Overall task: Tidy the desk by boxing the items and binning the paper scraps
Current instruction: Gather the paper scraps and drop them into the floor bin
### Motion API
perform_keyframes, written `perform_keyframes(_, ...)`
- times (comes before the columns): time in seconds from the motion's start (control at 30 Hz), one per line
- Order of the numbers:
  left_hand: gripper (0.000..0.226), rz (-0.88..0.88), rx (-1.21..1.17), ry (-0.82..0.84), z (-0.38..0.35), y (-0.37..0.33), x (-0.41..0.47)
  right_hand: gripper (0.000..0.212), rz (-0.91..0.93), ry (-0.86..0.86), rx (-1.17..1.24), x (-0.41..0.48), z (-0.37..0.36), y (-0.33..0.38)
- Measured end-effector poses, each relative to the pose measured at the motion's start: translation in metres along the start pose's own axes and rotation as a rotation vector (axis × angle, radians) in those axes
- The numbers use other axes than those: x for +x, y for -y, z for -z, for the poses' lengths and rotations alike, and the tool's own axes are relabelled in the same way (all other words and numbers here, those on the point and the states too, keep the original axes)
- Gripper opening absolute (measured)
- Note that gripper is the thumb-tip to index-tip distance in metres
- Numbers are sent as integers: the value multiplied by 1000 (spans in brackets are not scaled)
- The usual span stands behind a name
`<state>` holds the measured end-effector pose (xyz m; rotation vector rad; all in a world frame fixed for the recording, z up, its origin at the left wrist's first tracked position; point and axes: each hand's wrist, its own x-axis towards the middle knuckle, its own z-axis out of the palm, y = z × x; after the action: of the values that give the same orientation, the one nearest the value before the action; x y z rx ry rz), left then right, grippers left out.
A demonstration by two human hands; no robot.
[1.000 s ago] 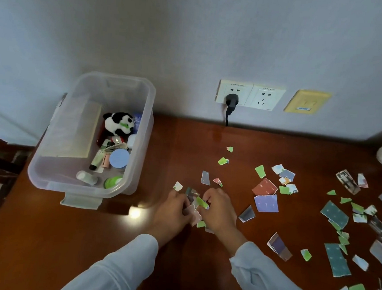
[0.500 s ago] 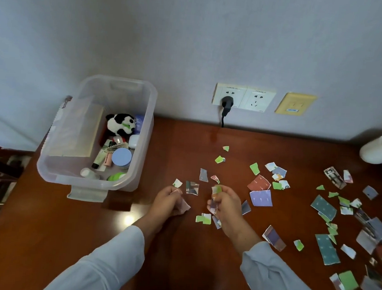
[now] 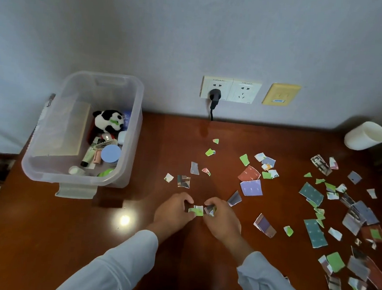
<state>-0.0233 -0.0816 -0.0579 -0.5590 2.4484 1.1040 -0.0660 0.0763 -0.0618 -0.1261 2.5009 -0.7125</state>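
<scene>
No lettering can be read anywhere (the blue sticker on the yellow wall plate [image 3: 280, 97] is too blurred). The left hand [image 3: 173, 213] and right hand [image 3: 222, 219] meet near the middle of the glossy brown counter [image 3: 64, 237], both pinched around a few torn paper scraps [image 3: 197, 210]. More jagged scraps [image 3: 314, 195] litter the right side up to the edge. The clear plastic box [image 3: 129, 108], at the left edge against the wall, holds a plush panda [image 3: 108, 120] and tubes. The near left of the counter lies bare.
</scene>
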Motion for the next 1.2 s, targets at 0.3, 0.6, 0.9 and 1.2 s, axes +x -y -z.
perform_keyframes(0.3, 10, -109, 217, -45, -7, 6, 4, 35, 113, 3, -131, 2, -8, 0)
perform_keyframes(0.6, 10, -134, 216, -54, -11, 8, 7, 33, 133, 32, -148, 7, -6, 3)
perform_keyframes(0.9, 13, 51, -310, -15, -5, 17, 6, 28, 162, 74, -203, 8, -8, 12)
perform_keyframes(1.2, 25, 232, -785, 11, 5, 7, 7, 27, 228, 86, -309, 8, -2, 23)
